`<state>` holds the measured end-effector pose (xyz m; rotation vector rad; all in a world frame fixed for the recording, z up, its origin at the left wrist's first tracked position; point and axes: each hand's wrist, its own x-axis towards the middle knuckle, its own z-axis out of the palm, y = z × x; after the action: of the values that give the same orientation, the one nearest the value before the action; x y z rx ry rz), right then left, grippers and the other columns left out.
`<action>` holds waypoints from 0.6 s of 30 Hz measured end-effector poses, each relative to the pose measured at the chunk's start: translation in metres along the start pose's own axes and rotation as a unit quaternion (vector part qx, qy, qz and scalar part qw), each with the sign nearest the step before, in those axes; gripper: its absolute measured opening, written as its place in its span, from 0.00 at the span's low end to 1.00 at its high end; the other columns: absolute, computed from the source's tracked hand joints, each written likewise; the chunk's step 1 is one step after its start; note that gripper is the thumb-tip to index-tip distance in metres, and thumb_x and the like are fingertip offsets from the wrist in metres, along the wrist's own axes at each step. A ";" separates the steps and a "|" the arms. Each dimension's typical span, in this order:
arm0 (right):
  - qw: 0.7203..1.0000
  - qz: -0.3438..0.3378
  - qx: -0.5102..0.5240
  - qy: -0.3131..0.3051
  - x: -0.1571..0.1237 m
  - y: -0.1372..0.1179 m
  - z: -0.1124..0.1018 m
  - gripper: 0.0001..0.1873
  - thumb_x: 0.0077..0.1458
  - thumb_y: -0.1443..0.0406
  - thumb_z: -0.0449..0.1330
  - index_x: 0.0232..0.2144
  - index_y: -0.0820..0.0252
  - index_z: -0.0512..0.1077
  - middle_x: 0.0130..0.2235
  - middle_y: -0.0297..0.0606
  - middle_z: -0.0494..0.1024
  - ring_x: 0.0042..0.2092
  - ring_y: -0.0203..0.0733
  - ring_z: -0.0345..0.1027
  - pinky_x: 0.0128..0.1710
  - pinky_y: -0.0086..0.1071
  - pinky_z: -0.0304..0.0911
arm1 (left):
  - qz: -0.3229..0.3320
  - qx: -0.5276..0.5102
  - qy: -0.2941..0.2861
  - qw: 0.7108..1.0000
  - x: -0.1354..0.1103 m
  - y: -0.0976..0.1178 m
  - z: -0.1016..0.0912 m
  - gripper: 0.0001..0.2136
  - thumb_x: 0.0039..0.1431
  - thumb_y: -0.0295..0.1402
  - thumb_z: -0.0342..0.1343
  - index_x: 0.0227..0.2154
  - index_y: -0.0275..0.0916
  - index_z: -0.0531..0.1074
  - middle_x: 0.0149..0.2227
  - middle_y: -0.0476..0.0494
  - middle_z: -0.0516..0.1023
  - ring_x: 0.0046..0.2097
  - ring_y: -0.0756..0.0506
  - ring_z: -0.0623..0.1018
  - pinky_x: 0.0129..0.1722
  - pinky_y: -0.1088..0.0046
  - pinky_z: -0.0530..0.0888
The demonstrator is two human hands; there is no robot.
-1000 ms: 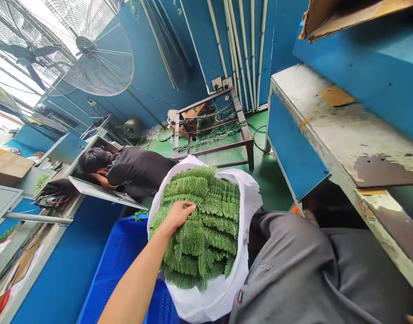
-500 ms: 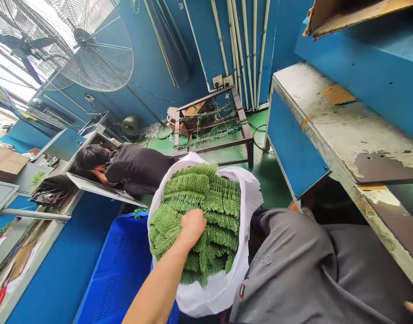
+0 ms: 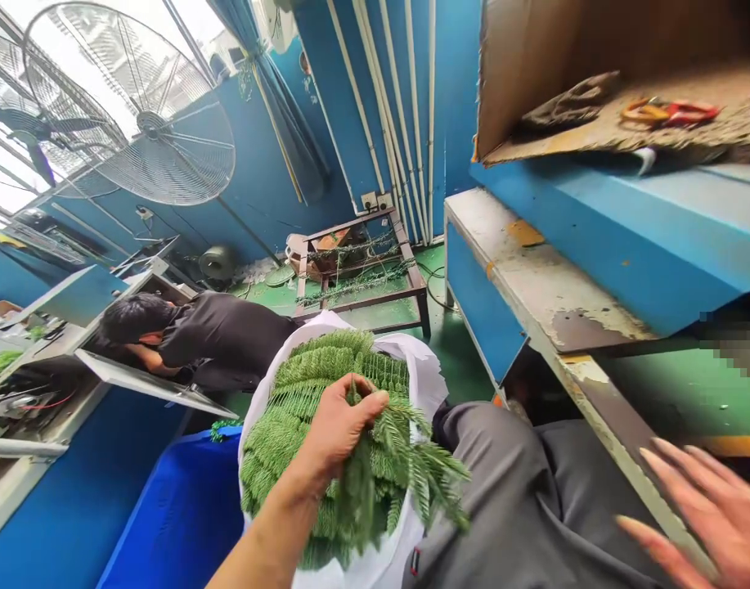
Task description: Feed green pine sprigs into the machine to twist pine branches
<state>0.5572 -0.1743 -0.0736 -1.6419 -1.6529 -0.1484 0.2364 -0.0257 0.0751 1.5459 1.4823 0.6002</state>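
My left hand (image 3: 343, 421) is closed around the stem ends of a bunch of artificial pine sprigs (image 3: 411, 458), which hang down and fan out to the right. Below it more green pine sprigs (image 3: 316, 364) lie packed in rows inside a sack with a white liner (image 3: 261, 401). My right hand (image 3: 711, 499) is at the lower right, fingers spread, holding nothing, near the edge of the worn bench (image 3: 577, 327). The sack stands beside my grey-trousered leg (image 3: 503, 483).
A blue plastic crate (image 3: 172, 507) is left of the sack. Another person (image 3: 221, 335) leans into a cabinet at the left. Behind are a metal frame (image 3: 362, 303) with green strands and a large fan (image 3: 159, 123). Pliers (image 3: 669, 112) lie in a cardboard box (image 3: 509, 82).
My left hand has lifted a bunch of pine sprigs out of the sack. My right hand has come into view with fingers spread. The view has shifted to the right and up.
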 end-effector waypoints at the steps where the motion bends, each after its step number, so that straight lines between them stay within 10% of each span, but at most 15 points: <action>1: 1.000 -0.009 0.004 -0.028 0.011 -0.019 -0.003 0.36 0.54 0.48 0.52 0.63 0.43 0.48 0.57 0.43 0.62 0.56 0.59 0.57 0.51 0.58 0.61 | -0.005 -0.100 -0.003 0.995 0.000 0.012 0.016 0.12 0.50 0.41 0.59 0.27 0.40 0.64 0.21 0.56 0.65 0.24 0.52 0.65 0.26 0.76 0.64; 6: 0.982 -0.027 0.095 -0.160 0.063 -0.097 -0.013 0.32 0.62 0.57 0.47 0.64 0.53 0.42 0.63 0.41 0.51 0.60 0.48 0.53 0.53 0.41 0.65 | -0.066 -0.451 -0.073 0.887 -0.007 0.048 0.112 0.14 0.47 0.36 0.64 0.28 0.41 0.61 0.21 0.55 0.68 0.23 0.54 0.66 0.26 0.77 0.65; 10: 0.974 0.022 0.126 -0.184 0.071 -0.093 -0.017 0.24 0.64 0.62 0.45 0.62 0.52 0.50 0.61 0.39 0.55 0.59 0.41 0.55 0.55 0.35 0.61 | -0.073 -0.572 -0.075 0.814 -0.010 0.057 0.147 0.11 0.53 0.39 0.58 0.34 0.39 0.67 0.28 0.52 0.71 0.29 0.53 0.71 0.32 0.78 0.67; 18: 0.964 0.067 0.194 -0.171 0.056 -0.074 -0.037 0.22 0.61 0.60 0.49 0.57 0.55 0.62 0.55 0.42 0.64 0.55 0.43 0.61 0.53 0.32 0.63 | -0.089 -0.529 -0.085 0.840 -0.015 0.063 0.169 0.15 0.55 0.44 0.54 0.37 0.37 0.72 0.35 0.44 0.76 0.36 0.49 0.73 0.38 0.74 0.68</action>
<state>0.5157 -0.1630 0.0167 -1.5235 -1.6794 0.5242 0.4080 -0.0780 0.0488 0.5560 0.8479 0.9245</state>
